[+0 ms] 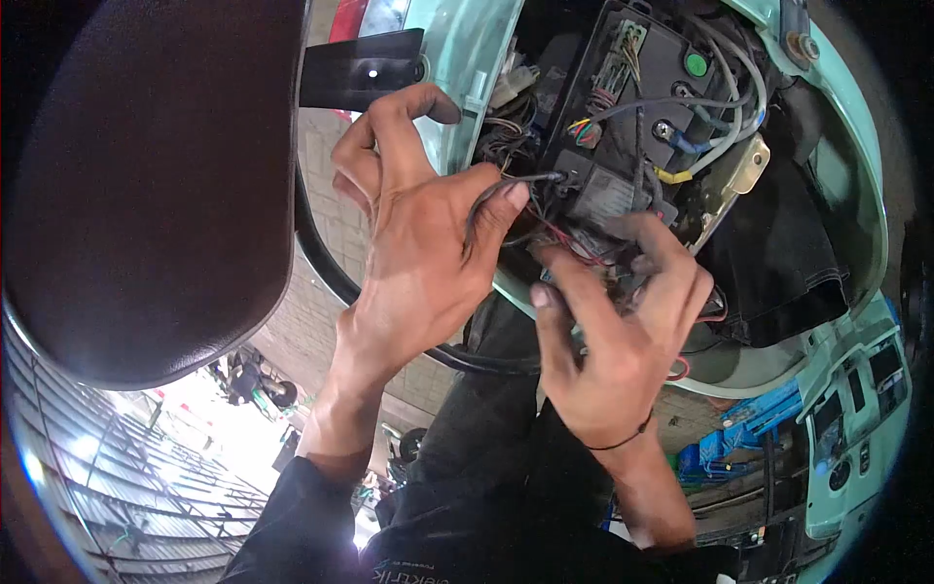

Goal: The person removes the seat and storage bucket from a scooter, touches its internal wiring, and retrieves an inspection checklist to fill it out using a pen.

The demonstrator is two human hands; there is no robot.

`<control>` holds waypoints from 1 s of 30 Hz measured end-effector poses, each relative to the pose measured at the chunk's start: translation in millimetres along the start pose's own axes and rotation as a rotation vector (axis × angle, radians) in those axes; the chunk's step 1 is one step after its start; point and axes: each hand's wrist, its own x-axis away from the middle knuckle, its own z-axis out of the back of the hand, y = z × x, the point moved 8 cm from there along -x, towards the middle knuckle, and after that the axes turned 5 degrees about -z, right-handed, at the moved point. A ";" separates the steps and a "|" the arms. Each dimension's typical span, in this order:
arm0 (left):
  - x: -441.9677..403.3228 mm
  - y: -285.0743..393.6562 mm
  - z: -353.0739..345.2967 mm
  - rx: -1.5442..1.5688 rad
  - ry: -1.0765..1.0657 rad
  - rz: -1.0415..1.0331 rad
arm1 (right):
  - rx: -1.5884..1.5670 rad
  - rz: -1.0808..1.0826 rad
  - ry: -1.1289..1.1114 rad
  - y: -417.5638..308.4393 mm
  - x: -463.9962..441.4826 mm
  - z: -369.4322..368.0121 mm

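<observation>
My left hand (413, 229) is closed over the left rim of the mint-green compartment, with a thin black cable (520, 181) pinched by the thumb and the finger beside it. Its other fingers are bent and lifted. My right hand (618, 336) reaches in among thin red wires (562, 236), fingers curled with the tips close together. What lies in those fingertips is hidden. Just above both hands sits a dark box-shaped unit (623, 146) with a green round spot, plugs and cables. A yellow-sleeved grey cable (673, 176) runs along its right side.
A dark padded seat (156, 185) fills the upper left. The mint-green body rim (856, 127) curves round the compartment, with a metal bracket (735, 185) and black cloth-like material (778, 263) inside. Blue objects (730, 438) and a mint-green panel (856, 419) are at lower right.
</observation>
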 end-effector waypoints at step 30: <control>-13.3 4.3 34.7 -0.165 0.100 -0.288 | 0.022 -0.064 0.219 -5.5 -13.1 -21.9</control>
